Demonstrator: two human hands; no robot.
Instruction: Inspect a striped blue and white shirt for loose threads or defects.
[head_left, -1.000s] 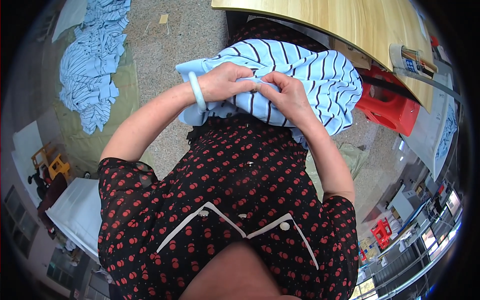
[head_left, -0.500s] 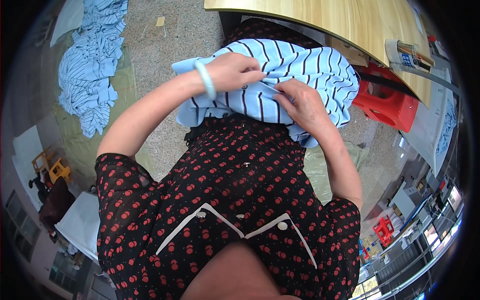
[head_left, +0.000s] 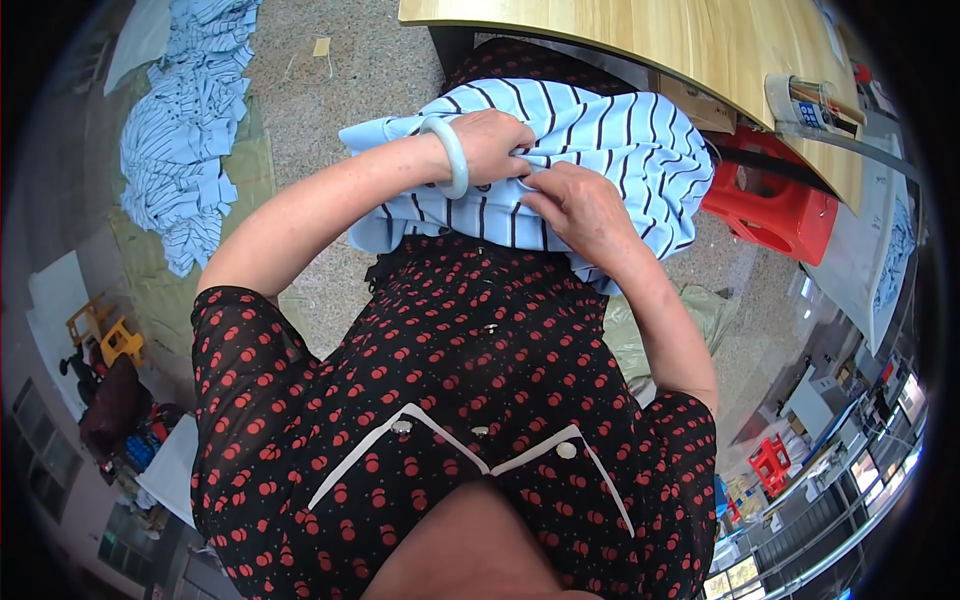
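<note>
Across my lap lies a light blue shirt with dark stripes, bunched into folds. My left hand, with a pale bangle on its wrist, is closed on the fabric near the middle of the shirt, fingertips curled in. Right beside it, my right hand pinches the cloth between thumb and fingers. The fingertips of both hands nearly meet. A dark button shows in part under my left hand; the exact spot they grip is covered by the fingers.
A wooden table reaches over from the far right, with a clear holder of tools at its edge. Below it stands a red plastic stool. More striped blue shirts lie heaped on a floor sheet at the left.
My left hand has shifted right and curled its fingers further into the fabric. My right hand has moved slightly left, so the two are closer together.
</note>
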